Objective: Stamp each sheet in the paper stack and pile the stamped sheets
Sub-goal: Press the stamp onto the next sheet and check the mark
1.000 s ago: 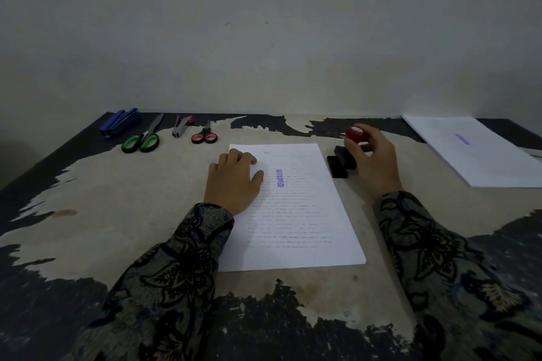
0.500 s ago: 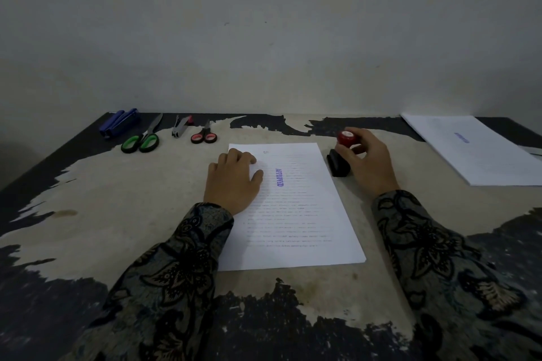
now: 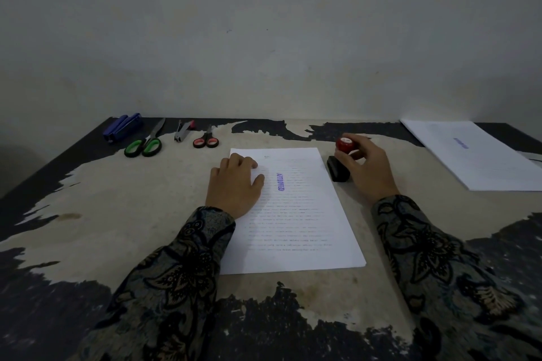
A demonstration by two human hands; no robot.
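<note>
A white printed sheet lies in front of me on the worn table, with a purple stamp mark near its top. My left hand rests flat on the sheet's upper left part. Just right of the sheet, my right hand grips the red-topped stamp, which sits on or just above the black ink pad. At the far right lies a pile of stamped sheets with a purple mark on top.
Along the back left of the table lie a blue stapler, green-handled scissors, a staple remover and small red-handled scissors. A wall stands right behind the table.
My right hand has carried the stamp a little left, toward the sheet, and it now sits over the ink pad. The left hand stayed put on the sheet.
</note>
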